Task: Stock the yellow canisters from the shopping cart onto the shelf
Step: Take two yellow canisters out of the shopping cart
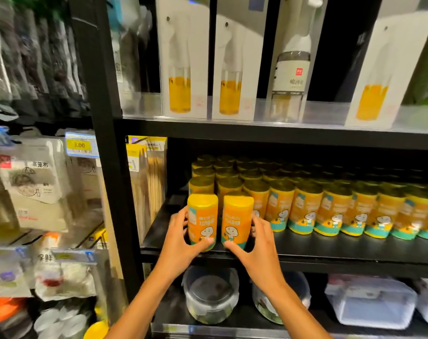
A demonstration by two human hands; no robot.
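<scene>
Two tall yellow-and-orange cylindrical canisters with cartoon labels and teal bases are held upright at the front edge of a black metal shelf, one in each hand. The left canister is gripped by the left hand, whose thumb is laid across the lower label while the fingers are hidden behind the cylinder. The right canister is gripped by the right hand in a mirrored grip, thumb along the base, fingers curled round the far side and mostly concealed. Both forearms are extended upward from the bottom edge, where they are cut off. Whether the two canisters' bases are resting on the shelf or are just above it cannot be told. Behind and to the right, rows of matching stocked canisters are ranged; the rear ones are lost in shadow. Boxed oil sprayer bottles are seen on the shelf above, their tops cropped. Packs of bamboo skewers are stood to the left, and clear plastic lidded containers are seen below. The hanging packets at far left are blurred. The shopping cart is out of view.
</scene>
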